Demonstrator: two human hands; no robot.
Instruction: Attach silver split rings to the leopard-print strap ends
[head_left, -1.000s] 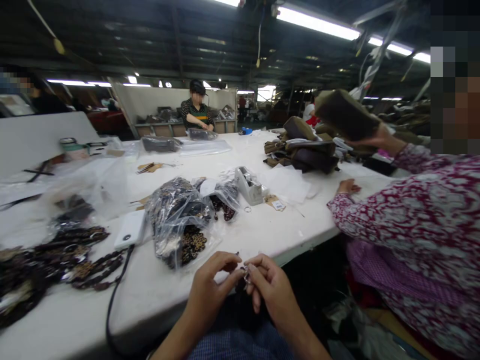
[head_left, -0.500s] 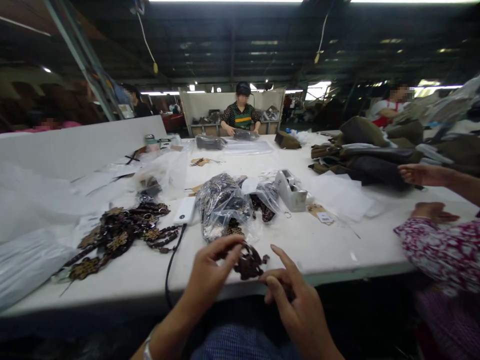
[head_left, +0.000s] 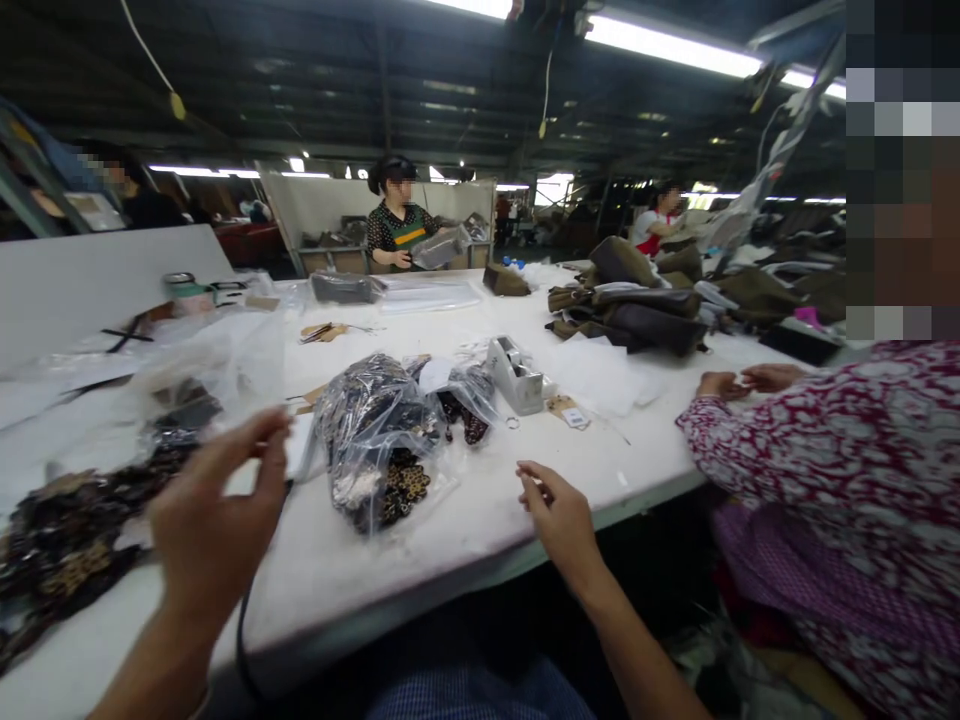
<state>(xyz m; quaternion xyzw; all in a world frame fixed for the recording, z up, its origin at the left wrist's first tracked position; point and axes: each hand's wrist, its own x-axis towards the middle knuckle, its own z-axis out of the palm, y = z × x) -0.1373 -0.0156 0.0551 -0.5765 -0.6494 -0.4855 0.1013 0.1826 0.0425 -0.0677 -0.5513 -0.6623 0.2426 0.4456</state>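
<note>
My left hand (head_left: 217,515) is raised over the left part of the table, thumb and fingers apart, with nothing visible between them. Beside and partly behind it lies a pile of dark brown beaded straps with flower-shaped pieces (head_left: 82,560). My right hand (head_left: 559,515) hovers near the front edge, its fingers curled and the tips pinched together; whatever they may hold is too small to make out. Between my hands sits a clear plastic bag (head_left: 375,430) full of similar dark beaded pieces, some gold-brown flowers (head_left: 405,485) showing at its opening.
A grey tape dispenser (head_left: 517,375) stands behind the bag, near a small metal ring (head_left: 512,423) and tags (head_left: 568,412). White sheets (head_left: 607,375) and olive bags (head_left: 630,310) lie to the right. A co-worker's patterned sleeve (head_left: 787,430) is close by; another person (head_left: 405,225) stands opposite.
The dark brown beaded piece between my hands is no longer seen there. My left hand has moved left toward the pile; my right hand's fingers have drawn together. The view has turned right.
</note>
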